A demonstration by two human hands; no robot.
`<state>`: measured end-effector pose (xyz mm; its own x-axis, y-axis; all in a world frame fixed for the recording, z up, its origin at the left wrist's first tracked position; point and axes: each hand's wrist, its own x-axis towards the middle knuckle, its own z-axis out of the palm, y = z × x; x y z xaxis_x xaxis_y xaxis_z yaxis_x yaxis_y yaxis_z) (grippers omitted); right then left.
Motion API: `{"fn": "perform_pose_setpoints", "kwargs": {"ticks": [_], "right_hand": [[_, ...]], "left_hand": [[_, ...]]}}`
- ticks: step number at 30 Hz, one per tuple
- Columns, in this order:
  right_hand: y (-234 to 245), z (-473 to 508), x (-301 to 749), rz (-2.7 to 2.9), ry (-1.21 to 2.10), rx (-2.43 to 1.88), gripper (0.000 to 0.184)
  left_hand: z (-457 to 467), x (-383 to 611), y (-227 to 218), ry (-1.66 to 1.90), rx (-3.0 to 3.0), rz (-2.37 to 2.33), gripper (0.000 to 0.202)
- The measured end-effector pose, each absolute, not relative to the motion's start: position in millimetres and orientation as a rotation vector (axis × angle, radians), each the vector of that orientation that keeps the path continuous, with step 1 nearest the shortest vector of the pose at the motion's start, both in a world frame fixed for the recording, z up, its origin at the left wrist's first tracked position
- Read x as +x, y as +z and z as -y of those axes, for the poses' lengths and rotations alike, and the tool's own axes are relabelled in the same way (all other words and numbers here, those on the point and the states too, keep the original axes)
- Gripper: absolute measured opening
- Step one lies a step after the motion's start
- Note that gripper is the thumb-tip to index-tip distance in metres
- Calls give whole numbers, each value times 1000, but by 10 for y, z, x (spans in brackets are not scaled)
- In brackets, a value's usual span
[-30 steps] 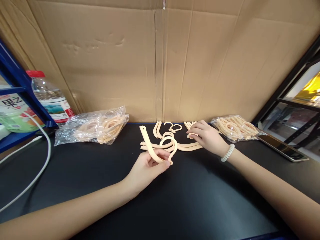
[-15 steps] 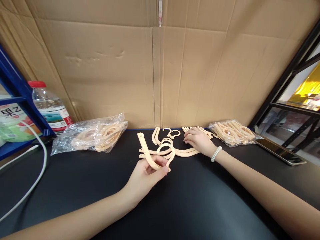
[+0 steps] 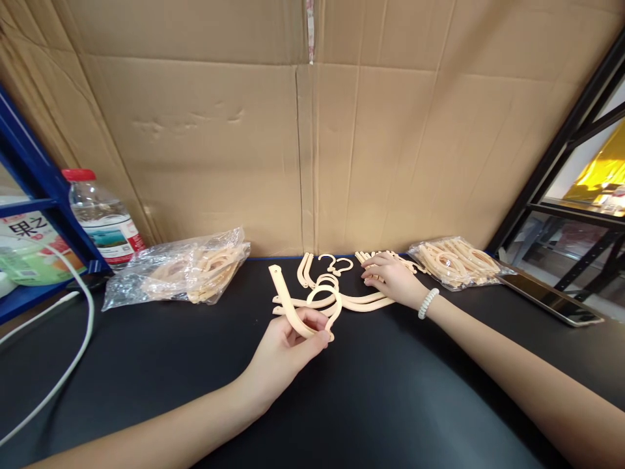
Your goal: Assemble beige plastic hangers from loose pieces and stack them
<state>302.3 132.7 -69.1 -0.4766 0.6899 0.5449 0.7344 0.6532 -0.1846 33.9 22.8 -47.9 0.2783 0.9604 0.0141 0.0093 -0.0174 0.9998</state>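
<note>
My left hand point(image 3: 283, 348) is closed around a cream plastic hanger part point(image 3: 283, 294), holding it above the black table. That part has a hook and one arm, the arm pointing up and left. My right hand point(image 3: 401, 284) reaches over a pile of loose hanger arms point(image 3: 364, 258), fingers bent and a little apart; its fingertips touch or hover just over them, and I cannot tell which. Between the hands lie assembled hangers point(image 3: 364, 305), partly hidden by the held part. Behind them are two loose arms point(image 3: 306, 270) and loose hanger hooks point(image 3: 344, 265).
Clear bags of hanger parts lie at left point(image 3: 195, 270) and right point(image 3: 456, 260). A phone point(image 3: 551, 298) rests at far right. On the left are a bottle point(image 3: 110, 228), a blue shelf point(image 3: 36, 204) and a white cable point(image 3: 88, 335). A cardboard wall point(image 3: 219, 163) closes the back.
The view has tilted up slightly, so everything sits a little lower. My right hand has shifted slightly over the pile. My left hand keeps the same hold on the hanger part.
</note>
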Motion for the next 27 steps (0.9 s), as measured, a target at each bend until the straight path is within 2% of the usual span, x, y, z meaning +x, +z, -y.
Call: {"fn": "perform_pose_setpoints", "kwargs": {"ticks": [9,18,23,27], "right_hand": [[-434,-1124,2909,1822,112,-1063,31],[-276,-417,2522,1306,1271,-856,37],[-388,-270,2361,1138,1582,-723,25],[-459,-246,2307,1089,1639,-697,24]], "left_hand": [[-229,325,-477,1024,1348,-965,17],[-258,290,-523,1033,1324,-894,18],[-279,281,-546,1046,1315,-868,18],[-296,268,-568,1043,1295,-837,18]]}}
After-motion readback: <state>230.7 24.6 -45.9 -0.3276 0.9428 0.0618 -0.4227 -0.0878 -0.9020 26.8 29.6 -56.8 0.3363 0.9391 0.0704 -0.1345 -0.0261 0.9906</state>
